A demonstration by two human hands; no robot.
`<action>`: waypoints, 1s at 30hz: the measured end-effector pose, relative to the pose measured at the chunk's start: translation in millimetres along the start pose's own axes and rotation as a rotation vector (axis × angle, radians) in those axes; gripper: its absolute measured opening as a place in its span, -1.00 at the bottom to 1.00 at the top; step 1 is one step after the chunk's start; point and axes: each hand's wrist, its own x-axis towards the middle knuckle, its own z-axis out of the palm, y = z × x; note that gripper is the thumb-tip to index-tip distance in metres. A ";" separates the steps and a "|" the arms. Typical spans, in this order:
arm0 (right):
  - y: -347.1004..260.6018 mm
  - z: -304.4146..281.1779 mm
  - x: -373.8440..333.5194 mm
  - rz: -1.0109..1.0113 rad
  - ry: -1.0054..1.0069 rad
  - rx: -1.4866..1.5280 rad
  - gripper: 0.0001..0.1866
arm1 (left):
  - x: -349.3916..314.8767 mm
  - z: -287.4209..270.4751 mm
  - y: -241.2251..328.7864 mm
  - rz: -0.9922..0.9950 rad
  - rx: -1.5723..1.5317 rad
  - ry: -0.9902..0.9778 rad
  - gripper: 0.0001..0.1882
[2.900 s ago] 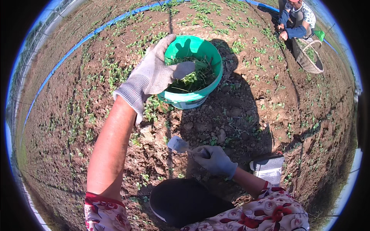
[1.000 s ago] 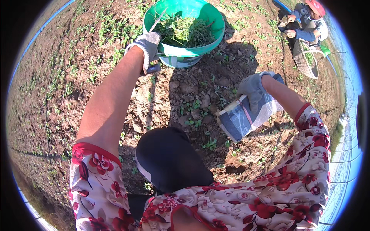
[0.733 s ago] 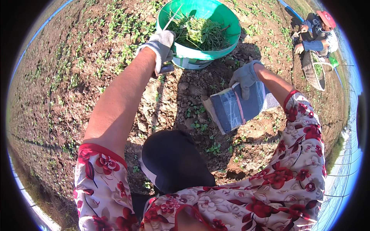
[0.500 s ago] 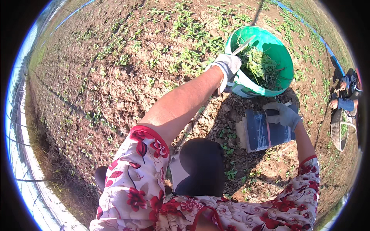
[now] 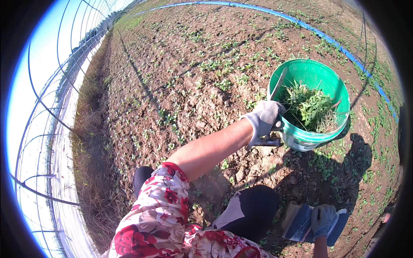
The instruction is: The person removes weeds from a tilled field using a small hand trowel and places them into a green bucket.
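Observation:
My left hand (image 5: 265,117), in a pale work glove, is closed on the near left rim of a green bucket (image 5: 317,141). A narrow blade (image 5: 279,81) sticks up past that hand along the bucket's rim. Below the glove a dark handle-like piece (image 5: 267,141) shows; whether it belongs to the blade or the bucket I cannot tell. Pulled weeds (image 5: 310,107) lie inside the bucket. Low at the right, my right hand (image 5: 323,220), in a grey glove, grips a flat dark blue pad (image 5: 301,223) by my knee. The fingertips are partly hidden.
Small green seedlings (image 5: 223,85) dot the cloddy brown soil around me. A blue hose (image 5: 297,21) curves across the far side and down the right. Along the left run dry grass (image 5: 92,150) and curved metal hoops (image 5: 41,101). My bent knee (image 5: 258,208) is beside the pad.
The view has swung, so more hoops and sky show at left and the person with a basket at right is gone from view. The bucket now appears farther from the pad.

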 end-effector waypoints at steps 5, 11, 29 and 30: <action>24.3 6.3 3.3 -0.018 -0.107 0.072 -0.87 | -24.5 -57.5 -40.0 -0.373 -0.775 0.502 -0.79; 28.4 24.9 29.4 -0.145 -0.136 -0.074 -0.86 | -26.5 -111.7 -124.2 -0.482 -0.825 0.776 -0.88; 11.0 -5.9 24.8 -0.174 -0.195 -0.159 -0.80 | -8.9 -133.4 -217.6 -0.806 -0.638 0.954 -0.78; 14.8 -2.8 22.9 -0.179 -0.178 -0.134 -0.80 | -13.6 -132.7 -213.9 -0.825 -0.608 0.935 -0.78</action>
